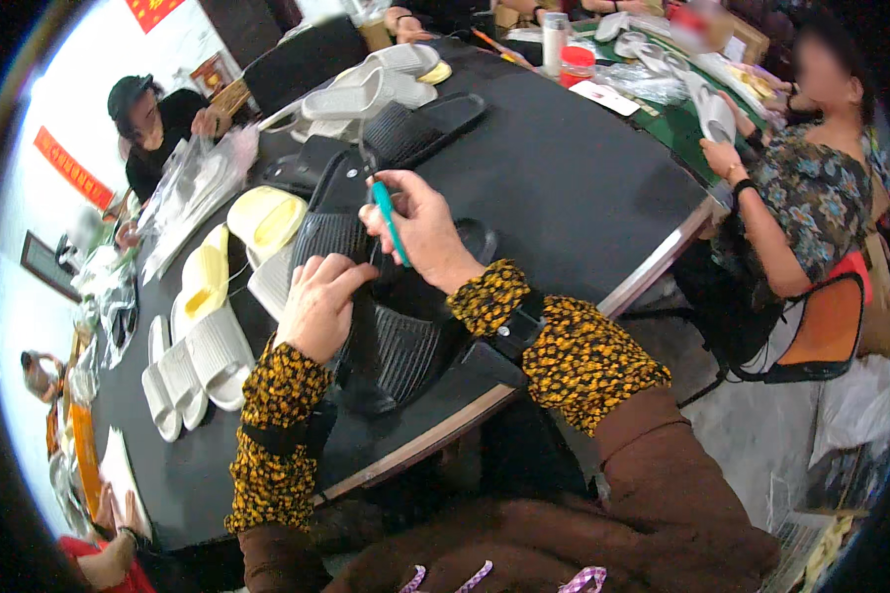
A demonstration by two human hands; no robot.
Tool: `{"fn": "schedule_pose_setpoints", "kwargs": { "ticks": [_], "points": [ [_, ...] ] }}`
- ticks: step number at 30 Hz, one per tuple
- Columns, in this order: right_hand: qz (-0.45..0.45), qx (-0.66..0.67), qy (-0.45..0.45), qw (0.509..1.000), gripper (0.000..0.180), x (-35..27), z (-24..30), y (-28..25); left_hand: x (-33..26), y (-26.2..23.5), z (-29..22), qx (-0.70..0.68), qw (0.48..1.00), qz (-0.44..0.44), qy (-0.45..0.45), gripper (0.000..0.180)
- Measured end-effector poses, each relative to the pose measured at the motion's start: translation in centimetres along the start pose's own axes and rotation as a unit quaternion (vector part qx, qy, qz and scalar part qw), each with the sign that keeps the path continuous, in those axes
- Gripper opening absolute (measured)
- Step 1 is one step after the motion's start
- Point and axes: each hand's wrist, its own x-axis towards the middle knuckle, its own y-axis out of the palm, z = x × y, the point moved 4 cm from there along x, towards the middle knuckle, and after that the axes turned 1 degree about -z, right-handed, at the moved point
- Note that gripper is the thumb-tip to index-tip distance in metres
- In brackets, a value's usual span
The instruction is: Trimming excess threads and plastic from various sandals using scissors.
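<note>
In the head view we look down on a dark round counter (583, 188) crowded with slippers. Our left hand (318, 304) lies curled over a black slipper (386, 336) that rests near the counter's front edge, fingers pressing its upper and gripping it. Our right hand (420, 225) is raised just above the same slipper and is clenched around a small teal-handled tool (390, 225), whose thin metal end points up and away from us; we cannot tell exactly what kind of tool it is. Both forearms wear yellow-and-black patterned sleeves with a dark band at each wrist.

To the left of the black slipper lie pale yellow slippers (237, 247), and nearer the counter's left front a row of white slippers (193, 371). Further back, more black slippers (425, 124) and grey-white slippers (366, 89) are heaped together. A red-lidded jar (576, 65) stands at the far side.

A person in a patterned blouse (811, 198) sits at the right holding a pale slipper, and another in a dark cap (148, 119) sits at the far left beside clear plastic bags (193, 178).
</note>
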Motion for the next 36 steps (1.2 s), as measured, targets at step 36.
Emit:
{"fn": "schedule_pose_setpoints", "kwargs": {
  "ticks": [36],
  "points": [
    [0.036,0.101,0.012,0.994,0.039,-0.6,1.4,-0.2,-0.9,-2.1,4.1,-0.39,0.858,-0.034,-0.333,0.012]
  ]
}}
